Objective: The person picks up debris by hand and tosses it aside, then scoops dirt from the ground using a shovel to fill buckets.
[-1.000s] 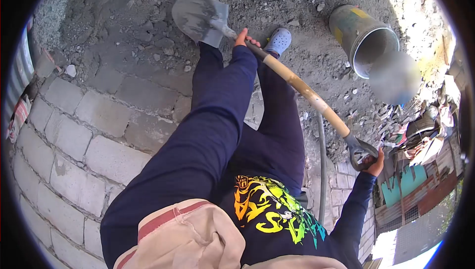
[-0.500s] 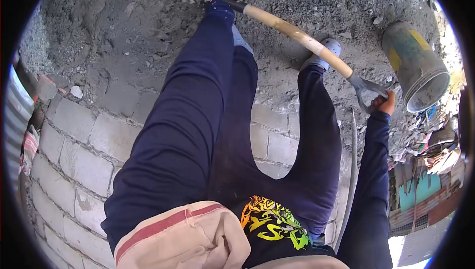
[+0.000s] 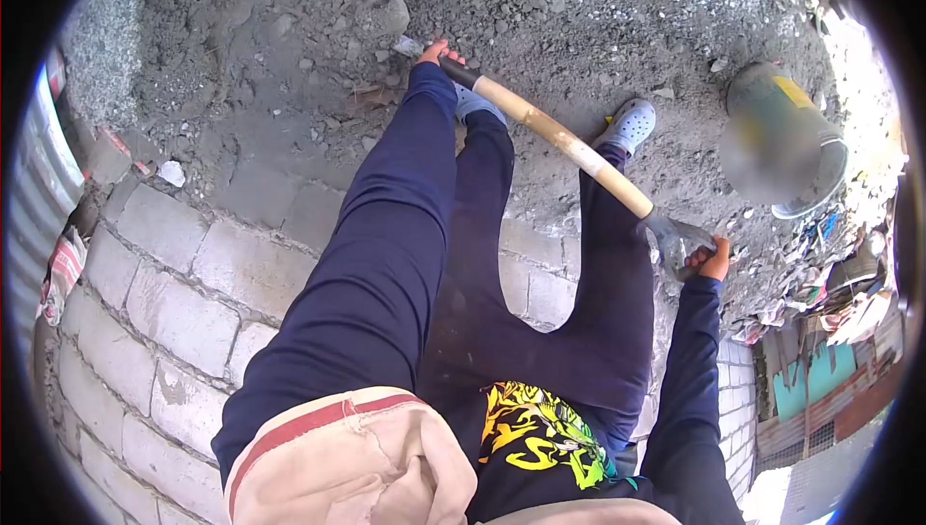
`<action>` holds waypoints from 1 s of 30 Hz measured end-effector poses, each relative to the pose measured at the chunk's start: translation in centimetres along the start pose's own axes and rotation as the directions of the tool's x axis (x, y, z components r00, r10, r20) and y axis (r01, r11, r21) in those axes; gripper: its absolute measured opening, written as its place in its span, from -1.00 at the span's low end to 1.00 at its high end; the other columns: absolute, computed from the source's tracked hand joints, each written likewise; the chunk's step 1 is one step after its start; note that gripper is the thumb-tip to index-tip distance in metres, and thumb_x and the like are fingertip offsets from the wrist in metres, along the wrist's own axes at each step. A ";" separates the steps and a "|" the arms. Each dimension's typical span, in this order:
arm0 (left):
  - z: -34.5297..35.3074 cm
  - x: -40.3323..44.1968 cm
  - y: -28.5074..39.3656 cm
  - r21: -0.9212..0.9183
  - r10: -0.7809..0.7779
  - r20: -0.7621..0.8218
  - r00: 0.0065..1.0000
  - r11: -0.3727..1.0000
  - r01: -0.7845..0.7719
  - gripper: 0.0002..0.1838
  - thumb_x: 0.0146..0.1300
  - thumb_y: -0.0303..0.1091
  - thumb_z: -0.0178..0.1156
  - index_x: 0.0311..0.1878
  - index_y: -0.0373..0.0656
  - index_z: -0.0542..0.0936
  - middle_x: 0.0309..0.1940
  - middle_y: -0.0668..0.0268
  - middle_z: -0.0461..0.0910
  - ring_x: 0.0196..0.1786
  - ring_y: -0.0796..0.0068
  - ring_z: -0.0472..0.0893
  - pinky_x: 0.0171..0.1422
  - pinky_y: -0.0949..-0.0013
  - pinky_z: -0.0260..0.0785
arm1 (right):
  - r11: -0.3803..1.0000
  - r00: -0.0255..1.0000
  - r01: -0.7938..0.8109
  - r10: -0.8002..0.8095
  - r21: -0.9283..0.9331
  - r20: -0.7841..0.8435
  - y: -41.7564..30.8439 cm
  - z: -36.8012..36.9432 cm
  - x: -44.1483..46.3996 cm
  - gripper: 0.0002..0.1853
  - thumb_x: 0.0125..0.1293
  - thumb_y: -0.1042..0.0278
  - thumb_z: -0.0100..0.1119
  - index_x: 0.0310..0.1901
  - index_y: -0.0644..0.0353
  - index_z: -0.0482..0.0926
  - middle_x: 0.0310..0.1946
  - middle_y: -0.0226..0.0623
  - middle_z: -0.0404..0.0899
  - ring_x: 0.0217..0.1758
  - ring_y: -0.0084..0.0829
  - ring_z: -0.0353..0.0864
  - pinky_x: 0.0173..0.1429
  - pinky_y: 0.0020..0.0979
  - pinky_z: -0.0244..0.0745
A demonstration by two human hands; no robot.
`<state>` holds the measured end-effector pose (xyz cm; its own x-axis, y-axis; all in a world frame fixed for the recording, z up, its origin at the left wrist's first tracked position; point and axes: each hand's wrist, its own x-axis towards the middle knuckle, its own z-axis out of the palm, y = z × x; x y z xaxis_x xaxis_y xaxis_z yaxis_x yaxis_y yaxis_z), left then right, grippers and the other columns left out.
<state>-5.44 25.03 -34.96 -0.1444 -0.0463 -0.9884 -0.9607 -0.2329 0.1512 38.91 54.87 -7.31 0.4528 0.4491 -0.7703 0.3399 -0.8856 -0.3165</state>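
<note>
A shovel [image 3: 559,135] with a pale wooden shaft slants across the view in front of my legs. My left hand [image 3: 441,52] is closed around the dark lower end of the shaft at the upper middle. Just beyond it a small grey metal piece shows, but I cannot make out the blade. On the right, my right hand [image 3: 712,260] grips the grey D-shaped handle [image 3: 675,240] at the shaft's other end. Grey gravelly soil [image 3: 540,33] lies beneath the shovel and around my feet.
A worn bucket with yellow patches [image 3: 757,91], partly blurred, stands on the right. A concrete block wall [image 3: 183,313] runs below and left. Corrugated metal sheet [image 3: 43,187] edges the far left. Paler gravel [image 3: 111,62] is heaped upper left, and mixed debris [image 3: 858,303] lies at right.
The D-handle and my right hand have moved down and left. My left hand and the shaft's lower end sit lower in view. The camera view has shifted slightly.
</note>
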 end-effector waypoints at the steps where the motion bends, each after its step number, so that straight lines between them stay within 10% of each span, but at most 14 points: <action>1: -0.4 -1.6 -0.2 0.004 -0.064 0.006 0.998 0.998 0.064 -0.76 0.23 -0.33 0.17 -0.47 -0.06 0.31 -0.68 0.36 0.30 -0.58 0.38 0.42 -0.41 0.16 0.41 | 0.999 0.999 0.036 -0.036 -0.020 -0.030 0.1 -1.0 -0.9 -0.68 0.10 -0.01 0.10 -0.59 0.01 0.34 -0.81 -0.48 0.10 -0.79 -0.45 0.12 -0.64 -0.34 0.12; 18: 8.7 -27.1 -15.5 0.069 0.094 -0.123 0.988 0.994 -0.086 -0.74 0.13 -0.45 0.25 -0.55 -0.14 0.36 -0.65 0.28 0.39 -0.63 0.31 0.45 -0.56 0.08 0.44 | 0.989 0.992 -0.122 0.122 0.082 0.002 -2.1 -29.9 2.7 -0.65 0.06 0.00 0.10 -0.65 0.06 0.34 -0.80 -0.41 0.19 -0.82 -0.41 0.18 -0.72 -0.29 0.16; 30: 26.3 -45.1 -44.9 0.315 -0.201 0.337 0.920 0.945 0.091 -0.83 0.14 -0.42 0.23 -0.42 -0.12 0.40 -0.60 0.34 0.40 -0.56 0.40 0.45 -0.42 0.21 0.46 | 0.887 0.889 0.006 0.207 0.462 -0.408 1.6 -63.3 -8.3 -0.70 0.09 -0.02 0.07 -0.51 0.01 0.33 -0.75 -0.46 0.20 -0.76 -0.48 0.15 -0.64 -0.36 0.09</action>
<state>37.94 63.11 2.54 -0.0197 0.3320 -0.9431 -0.9955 0.0812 0.0494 87.92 57.23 33.63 0.8090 0.2646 -0.5249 -0.0771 -0.8375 -0.5409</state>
